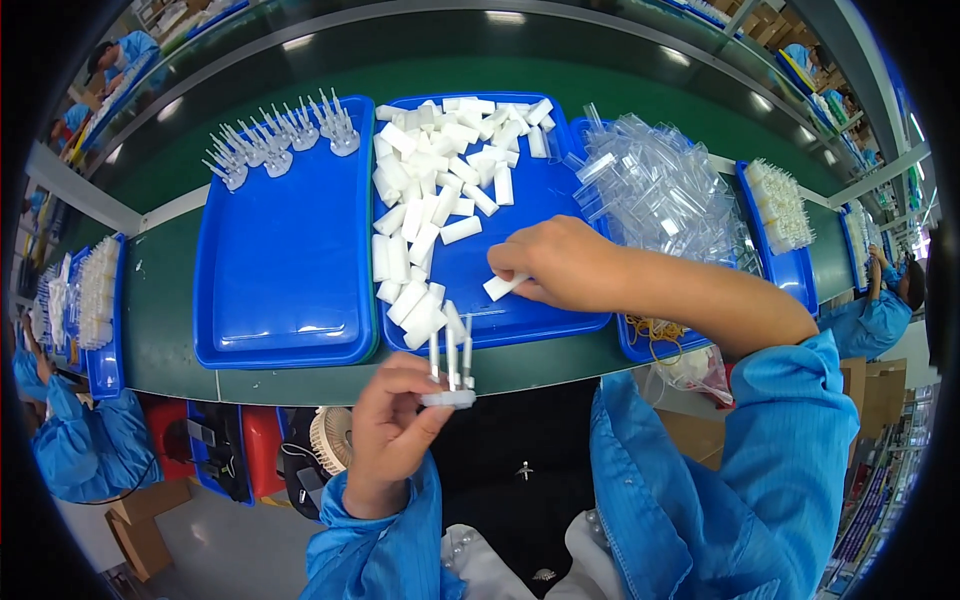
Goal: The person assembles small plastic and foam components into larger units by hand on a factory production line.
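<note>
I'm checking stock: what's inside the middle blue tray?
A heap of white pieces lies along the left and far side of the tray; the right hand holds another piece. Whatever lies beneath the heap is covered.

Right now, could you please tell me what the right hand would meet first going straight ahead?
The right hand would probably meet the loose white pieces to its left, though depth is unclear.
</note>
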A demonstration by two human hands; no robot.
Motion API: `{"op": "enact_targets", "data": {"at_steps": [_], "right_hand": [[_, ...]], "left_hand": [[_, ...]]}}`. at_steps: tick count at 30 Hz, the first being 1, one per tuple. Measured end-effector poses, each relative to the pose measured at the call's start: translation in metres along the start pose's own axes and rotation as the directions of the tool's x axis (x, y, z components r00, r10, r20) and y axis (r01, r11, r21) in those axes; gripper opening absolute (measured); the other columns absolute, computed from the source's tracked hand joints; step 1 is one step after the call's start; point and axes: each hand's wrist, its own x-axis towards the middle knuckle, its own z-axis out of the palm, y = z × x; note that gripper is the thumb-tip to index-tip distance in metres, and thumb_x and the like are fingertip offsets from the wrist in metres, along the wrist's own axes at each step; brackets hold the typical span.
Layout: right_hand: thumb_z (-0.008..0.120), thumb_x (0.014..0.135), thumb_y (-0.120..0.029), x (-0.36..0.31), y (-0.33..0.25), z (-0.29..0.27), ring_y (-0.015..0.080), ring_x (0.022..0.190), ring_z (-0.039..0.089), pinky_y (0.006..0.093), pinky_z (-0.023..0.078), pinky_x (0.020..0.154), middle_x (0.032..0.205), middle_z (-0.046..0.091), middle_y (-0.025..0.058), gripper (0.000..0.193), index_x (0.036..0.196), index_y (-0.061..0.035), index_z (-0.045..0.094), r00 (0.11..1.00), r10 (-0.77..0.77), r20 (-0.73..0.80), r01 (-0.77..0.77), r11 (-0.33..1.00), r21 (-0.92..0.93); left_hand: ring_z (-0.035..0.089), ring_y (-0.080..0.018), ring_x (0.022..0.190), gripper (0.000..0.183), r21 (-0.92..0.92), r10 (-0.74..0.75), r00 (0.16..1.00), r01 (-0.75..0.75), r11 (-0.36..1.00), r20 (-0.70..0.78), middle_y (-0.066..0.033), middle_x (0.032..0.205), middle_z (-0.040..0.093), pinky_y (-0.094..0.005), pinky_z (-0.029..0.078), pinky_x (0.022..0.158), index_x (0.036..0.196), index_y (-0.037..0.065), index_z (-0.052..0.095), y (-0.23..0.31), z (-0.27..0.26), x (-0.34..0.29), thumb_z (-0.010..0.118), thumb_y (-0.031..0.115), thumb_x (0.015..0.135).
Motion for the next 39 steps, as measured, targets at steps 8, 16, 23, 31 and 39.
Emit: {"op": "enact_targets", "data": {"at_steps": [8,16,23,31,39], "right_hand": [[0.065,0.07,-0.001,-0.054,-0.017,-0.001,0.0237,0.067,0.064,0.0301,0.051,0.059,0.078,0.065,0.0089,0.016,0.085,-0.0053,0.06,0.94,0.192,-0.282,-0.113,0.955,0.275],[0.06,0.071,-0.004,-0.042,0.005,0.032,0.0268,0.066,0.062,0.0349,0.05,0.058,0.074,0.062,0.0106,0.014,0.085,-0.0057,0.06,0.932,0.212,-0.295,-0.179,0.975,0.135],[0.06,0.069,-0.006,-0.03,0.004,0.044,0.0311,0.066,0.061,0.0392,0.05,0.056,0.076,0.057,0.0136,0.015,0.083,-0.002,0.057,0.962,0.166,-0.215,-0.191,0.977,-0.098],[0.062,0.066,-0.004,-0.027,0.004,0.033,0.0301,0.068,0.059,0.0384,0.049,0.056,0.086,0.054,0.0126,0.016,0.081,-0.0026,0.057,0.98,0.183,-0.078,-0.193,0.972,-0.137],[0.063,0.066,-0.003,-0.059,-0.012,0.003,0.0239,0.066,0.059,0.0326,0.049,0.055,0.087,0.052,0.0081,0.013,0.076,-0.0024,0.054,0.846,-0.045,-0.531,0.026,0.999,-0.044]], "left_hand": [[0.055,-0.0183,0.093,0.021,-0.148,-0.046,0.997,0.054,0.988,0.058,-0.0137,0.104,0.05,-0.0298,0.047,0.082,0.1,0.002,0.051,-0.014,0.018,0.0,0.057,-0.007,0.082],[0.058,-0.0188,0.086,0.022,-0.047,0.112,0.987,-0.118,0.992,-0.115,-0.0144,0.103,0.052,-0.0281,0.05,0.072,0.101,0.003,0.047,-0.023,0.034,0.008,0.057,-0.005,0.083],[0.06,-0.023,0.085,0.023,-0.099,0.081,0.977,-0.102,0.99,-0.195,-0.0144,0.099,0.054,-0.0315,0.053,0.065,0.103,0.003,0.046,-0.028,0.037,0.003,0.058,0.0,0.084],[0.059,-0.0238,0.076,0.022,-0.103,0.007,0.985,-0.025,0.994,-0.172,-0.0136,0.097,0.054,-0.0333,0.052,0.063,0.102,0.004,0.046,-0.025,0.038,0.005,0.059,0.002,0.084],[0.06,-0.0235,0.075,0.021,-0.388,-0.082,0.993,0.041,0.921,-0.09,-0.0168,0.105,0.053,-0.0267,0.05,0.053,0.101,0.003,0.048,-0.027,0.035,0.008,0.059,0.0,0.083]]}}
